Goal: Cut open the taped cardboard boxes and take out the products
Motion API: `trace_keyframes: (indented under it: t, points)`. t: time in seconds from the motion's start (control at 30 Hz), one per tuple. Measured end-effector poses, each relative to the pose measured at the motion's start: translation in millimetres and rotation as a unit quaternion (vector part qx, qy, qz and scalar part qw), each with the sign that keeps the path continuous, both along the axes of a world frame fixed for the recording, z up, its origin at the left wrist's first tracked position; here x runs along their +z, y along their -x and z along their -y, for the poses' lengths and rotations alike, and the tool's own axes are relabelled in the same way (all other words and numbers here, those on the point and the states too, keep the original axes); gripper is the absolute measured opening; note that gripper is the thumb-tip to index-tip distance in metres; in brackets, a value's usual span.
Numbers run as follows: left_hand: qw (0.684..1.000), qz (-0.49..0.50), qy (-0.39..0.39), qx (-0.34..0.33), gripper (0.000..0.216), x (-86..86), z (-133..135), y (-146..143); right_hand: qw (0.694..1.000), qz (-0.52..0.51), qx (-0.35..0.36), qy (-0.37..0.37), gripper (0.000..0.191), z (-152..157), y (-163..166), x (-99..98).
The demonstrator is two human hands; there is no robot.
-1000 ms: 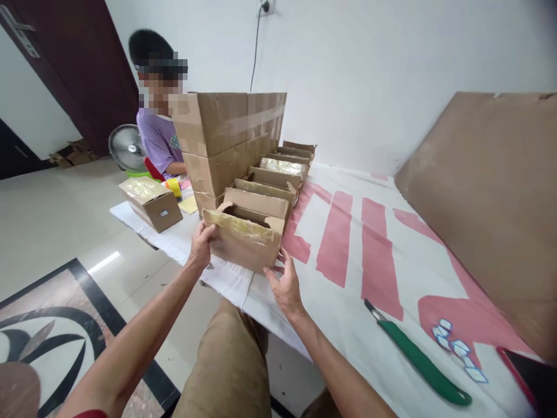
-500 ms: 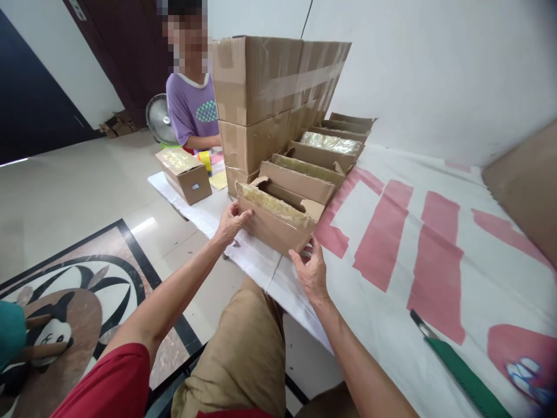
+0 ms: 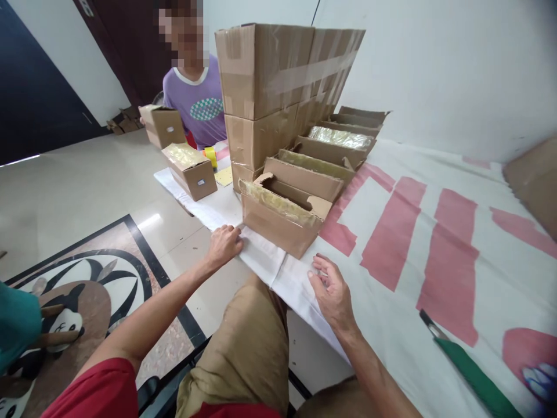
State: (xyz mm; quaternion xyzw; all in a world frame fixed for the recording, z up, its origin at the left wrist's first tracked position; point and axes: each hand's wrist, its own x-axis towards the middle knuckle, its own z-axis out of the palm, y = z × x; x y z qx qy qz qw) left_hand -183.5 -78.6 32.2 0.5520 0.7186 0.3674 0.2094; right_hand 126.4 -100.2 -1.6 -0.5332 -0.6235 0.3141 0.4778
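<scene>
A small open cardboard box (image 3: pixel 278 223) with yellowish film on its near flap stands at the table's near edge, first in a row of similar open boxes (image 3: pixel 324 154). My left hand (image 3: pixel 223 245) rests on the white cloth (image 3: pixel 261 261) just left of the box, fingers curled loosely, holding nothing. My right hand (image 3: pixel 333 292) lies on the cloth below the box's right corner, fingers apart and empty. Neither hand touches the box.
A tall stack of taped cartons (image 3: pixel 278 87) stands behind the row. A person in a purple shirt (image 3: pixel 198 107) holds a box (image 3: pixel 163 125) beyond another small box (image 3: pixel 191 171) and yellow tape (image 3: pixel 211 157). A green-handled knife (image 3: pixel 470 371) lies at right. Large cardboard sheet (image 3: pixel 533 183) far right.
Both my hands have let go of the front box and dropped back to the cloth. The person opposite has lifted a box.
</scene>
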Motion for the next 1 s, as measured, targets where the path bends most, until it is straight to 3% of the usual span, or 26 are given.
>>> trace_keyframes:
  t: [0.13,0.27,0.33,0.43,0.5,0.7,0.9,1.0]
  points:
    - [0.999,0.038,0.012,-0.002,0.008,12.6,5.5,-6.0,0.999,0.029,0.009,-0.016,0.032,18.7,-6.2,18.0]
    - [0.988,0.133,0.049,-0.062,0.029,21.7,26.2,-36.8,0.998,0.012,0.056,0.037,0.029,38.9,-7.1,40.1]
    - [0.967,0.218,0.078,-0.110,0.035,24.7,39.9,-63.1,0.993,-0.022,0.082,0.078,0.030,48.3,-6.6,51.7]
    - [0.907,0.364,0.120,-0.175,0.040,30.3,59.3,-105.6,0.986,-0.066,0.105,0.107,0.031,60.0,-11.6,65.6]
    - [0.879,0.410,0.137,-0.202,0.041,34.6,69.6,-130.8,0.987,-0.061,0.103,0.109,0.030,67.1,-20.4,70.7]
    - [0.864,0.396,0.176,-0.255,0.034,39.8,93.4,-185.4,0.995,-0.007,0.043,0.088,0.012,95.6,-54.1,67.5]
    - [0.848,0.392,0.220,-0.281,0.047,27.0,106.6,-226.4,0.996,0.016,-0.012,0.084,0.014,121.3,-82.7,60.0]
    - [0.866,0.357,0.192,-0.294,0.046,19.2,110.4,-238.5,0.995,0.026,-0.056,0.079,0.018,135.3,-114.3,62.2]
